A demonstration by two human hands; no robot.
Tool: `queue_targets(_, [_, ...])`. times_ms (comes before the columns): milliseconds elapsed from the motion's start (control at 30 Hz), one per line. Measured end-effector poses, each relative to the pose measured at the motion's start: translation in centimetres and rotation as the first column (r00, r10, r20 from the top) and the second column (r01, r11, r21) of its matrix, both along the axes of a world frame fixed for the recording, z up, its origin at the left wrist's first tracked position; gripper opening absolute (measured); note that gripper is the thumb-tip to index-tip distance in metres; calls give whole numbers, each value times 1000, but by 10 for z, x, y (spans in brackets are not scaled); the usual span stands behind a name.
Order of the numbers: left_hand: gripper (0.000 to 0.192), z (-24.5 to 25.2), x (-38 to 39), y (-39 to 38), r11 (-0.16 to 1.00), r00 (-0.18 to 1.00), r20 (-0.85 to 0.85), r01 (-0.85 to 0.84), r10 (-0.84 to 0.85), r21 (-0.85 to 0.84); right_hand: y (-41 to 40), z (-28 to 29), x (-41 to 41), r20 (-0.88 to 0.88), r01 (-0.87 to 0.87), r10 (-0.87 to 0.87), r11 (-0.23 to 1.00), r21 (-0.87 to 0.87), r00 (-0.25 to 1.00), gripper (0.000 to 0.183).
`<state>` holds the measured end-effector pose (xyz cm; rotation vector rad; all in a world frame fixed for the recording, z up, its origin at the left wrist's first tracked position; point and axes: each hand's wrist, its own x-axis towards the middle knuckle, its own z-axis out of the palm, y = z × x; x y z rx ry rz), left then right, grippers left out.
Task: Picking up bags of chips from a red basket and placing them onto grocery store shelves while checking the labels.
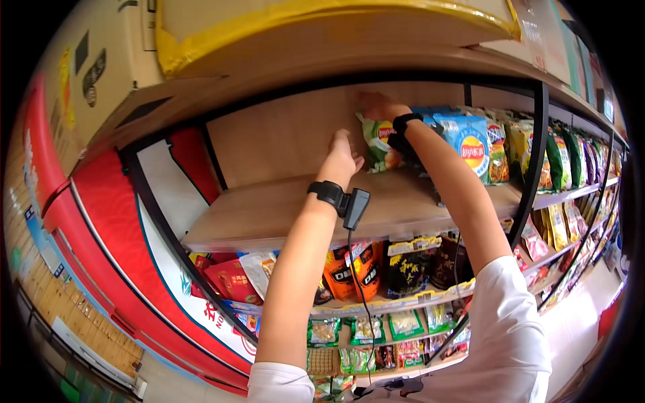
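My left hand [344, 155] is raised over the upper wooden shelf [282, 206], thumb up and fingers apart, holding nothing. Just to its right stands a green Lay's chip bag [379, 146], with a small gap between. My right hand [381, 106] reaches across the top of that bag; its fingers are blurred, so whether they grip anything cannot be made out. Beside my right forearm, a blue Lay's chip bag [466, 146] stands upright at the front of a row. Both wrists wear black straps, and a cable hangs from the left strap's device [356, 209].
Cartons [111, 65] sit overhead on the top board. A black metal frame post [535, 161] divides the shelves at right, where more chip bags [559, 156] continue. Orange snack pouches [352, 269] fill the shelf below. A red refrigerated cabinet [101, 226] stands at left.
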<state>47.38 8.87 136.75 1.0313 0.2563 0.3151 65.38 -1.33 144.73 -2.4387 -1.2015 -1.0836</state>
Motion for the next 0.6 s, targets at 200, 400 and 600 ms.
queue_targets(200, [52,-12,-26,43,978,988,-65,-130,142,162,52,-17,-18,-22,-81,80,994,-71,997,41])
queue_targets(400, [43,-20,-40,61,978,999,-29,-29,35,205,31,-5,-38,139,-182,181,983,-3,974,28])
queue_targets(600, [77,-51,-136,81,933,956,272,-194,111,304,-3,25,-138,2,-555,560,821,134,829,21])
